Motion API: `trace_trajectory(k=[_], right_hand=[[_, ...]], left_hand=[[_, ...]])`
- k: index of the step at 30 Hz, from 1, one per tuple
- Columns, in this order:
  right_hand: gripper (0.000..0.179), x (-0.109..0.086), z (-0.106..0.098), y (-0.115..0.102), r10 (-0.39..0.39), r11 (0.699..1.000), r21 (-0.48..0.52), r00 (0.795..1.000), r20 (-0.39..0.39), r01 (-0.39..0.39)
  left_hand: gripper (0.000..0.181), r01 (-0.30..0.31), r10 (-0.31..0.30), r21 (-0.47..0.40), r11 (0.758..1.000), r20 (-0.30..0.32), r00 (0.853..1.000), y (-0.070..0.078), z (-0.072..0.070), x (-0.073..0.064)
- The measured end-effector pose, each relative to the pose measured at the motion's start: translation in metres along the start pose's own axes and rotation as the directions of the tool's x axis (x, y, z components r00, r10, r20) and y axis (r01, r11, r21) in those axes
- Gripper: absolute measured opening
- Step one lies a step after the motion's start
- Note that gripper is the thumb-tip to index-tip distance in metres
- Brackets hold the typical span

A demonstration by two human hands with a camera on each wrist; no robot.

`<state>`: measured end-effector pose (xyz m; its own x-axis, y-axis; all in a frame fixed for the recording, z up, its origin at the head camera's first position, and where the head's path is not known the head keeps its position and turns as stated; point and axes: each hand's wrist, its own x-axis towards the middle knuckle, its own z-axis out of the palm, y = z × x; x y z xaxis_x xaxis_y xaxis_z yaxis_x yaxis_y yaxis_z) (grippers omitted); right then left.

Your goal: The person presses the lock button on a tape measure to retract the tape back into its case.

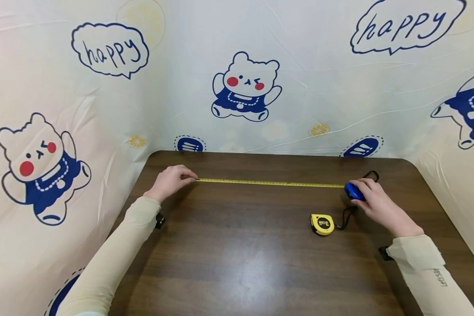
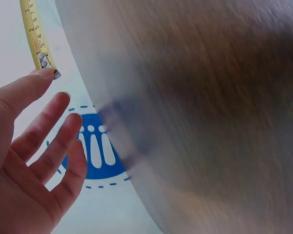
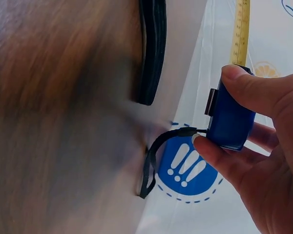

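A blue tape measure (image 1: 354, 191) is gripped by my right hand (image 1: 383, 208) above the right part of the table; in the right wrist view its blue case (image 3: 229, 117) sits between thumb and fingers. From it a yellow tape blade (image 1: 268, 182) stretches left across the far part of the table. My left hand (image 1: 171, 182) pinches the blade's free end, and the metal end hook (image 2: 45, 61) shows at the thumb in the left wrist view. Nearer the front of my right hand lies a yellow tape measure (image 1: 322, 224) on the table.
The brown wooden table (image 1: 229, 259) ends at a patterned cloth backdrop (image 1: 320, 87) behind and at both sides. A black wrist strap (image 3: 158, 156) hangs from the blue case. Another black strap (image 1: 345, 217) trails from the yellow tape measure toward my right hand.
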<state>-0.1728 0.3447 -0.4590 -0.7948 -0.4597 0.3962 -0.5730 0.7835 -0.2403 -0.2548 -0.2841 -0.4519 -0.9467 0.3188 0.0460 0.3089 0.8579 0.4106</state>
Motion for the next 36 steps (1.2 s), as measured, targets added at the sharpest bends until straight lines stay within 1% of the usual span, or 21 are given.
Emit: trace_trajectory(k=[8,18,24,30,36], right_hand=[[0.065,0.005,0.0,-0.006,-0.026,1.0,0.005,1.0,-0.005,0.026],[0.063,0.008,0.004,-0.013,-0.027,1.0,0.005,1.0,0.005,0.027],[0.063,0.01,0.008,-0.016,-0.042,0.999,0.013,0.999,0.005,0.042],[0.061,0.013,0.008,-0.021,-0.033,0.999,0.009,0.999,0.024,0.033],[0.058,0.017,0.008,-0.027,-0.024,1.0,0.011,0.999,0.043,0.024]], left_hand=[[0.013,-0.029,0.029,0.0,1.0,-0.001,1.0,0.009,0.006,0.005],[0.013,-0.066,0.066,-0.015,0.998,-0.005,0.998,0.019,0.014,0.011],[0.014,-0.07,0.07,-0.026,0.997,0.008,0.997,0.028,0.016,0.013],[0.013,-0.071,0.071,-0.038,0.997,0.005,0.997,0.031,0.019,0.015],[0.013,-0.095,0.095,-0.036,0.995,-0.01,0.995,0.036,0.02,0.017]])
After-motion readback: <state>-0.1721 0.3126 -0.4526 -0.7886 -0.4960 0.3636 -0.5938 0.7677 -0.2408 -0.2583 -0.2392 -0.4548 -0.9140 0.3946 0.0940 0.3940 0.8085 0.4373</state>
